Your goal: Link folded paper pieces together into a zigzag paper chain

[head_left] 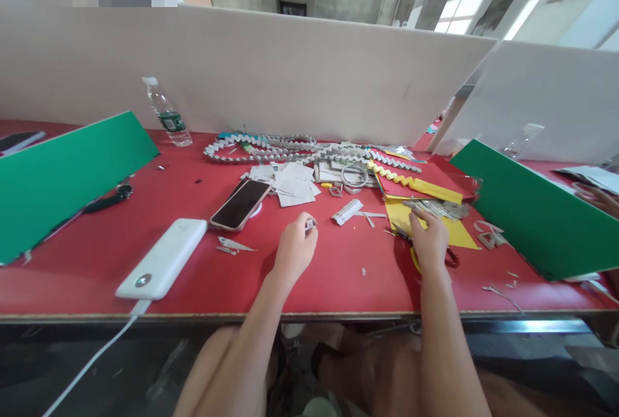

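Observation:
My left hand [296, 243] is closed round a small folded piece of printed paper [309, 224] above the red table. My right hand [428, 236] is pinched at a thin greyish strip [411, 204], over yellow paper [461, 234]. Scissors with dark red and yellow handles [451, 257] lie partly hidden beneath the right hand. A folded paper piece [347, 212] rests between the hands, with thin strips [371, 215] beside it. Behind them, white paper squares [294, 183] are piled near long zigzag folded-paper chains [261, 149] and a yellow folded chain [399, 176].
A phone [240, 204] and a white power bank [164, 260] with a cable lie left. Green boards [72, 178] stand at both sides. A water bottle [169, 117] stands before the white partition [290, 75]. Another person's hand [602, 200] shows far right.

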